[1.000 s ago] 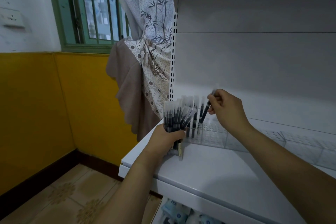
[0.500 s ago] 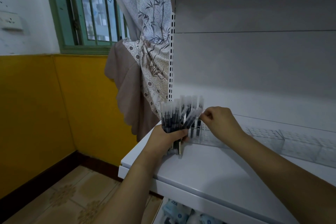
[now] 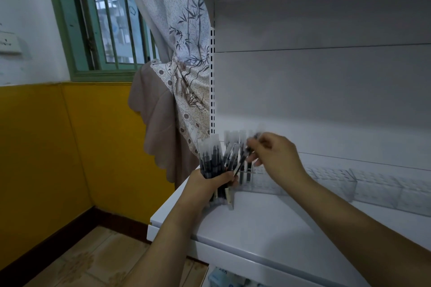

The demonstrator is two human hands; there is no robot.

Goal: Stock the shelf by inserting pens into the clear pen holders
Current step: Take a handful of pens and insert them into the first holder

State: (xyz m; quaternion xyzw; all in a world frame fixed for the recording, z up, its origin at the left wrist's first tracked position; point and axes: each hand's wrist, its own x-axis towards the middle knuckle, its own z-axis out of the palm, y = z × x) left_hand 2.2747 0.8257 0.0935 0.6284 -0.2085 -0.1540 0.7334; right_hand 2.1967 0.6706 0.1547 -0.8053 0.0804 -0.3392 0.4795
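Head view: left hand [image 3: 207, 183] grips pen bundle [image 3: 211, 161]; right hand [image 3: 274, 156] pinches pen [image 3: 243, 158].

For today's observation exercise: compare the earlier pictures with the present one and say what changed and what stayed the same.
The right hand, which had dipped to the clear pen holders half a second ago, has risen again and now pinches a single pen beside the bundle. The left hand still grips the bundle of pens at the shelf edge; the holders have not moved.
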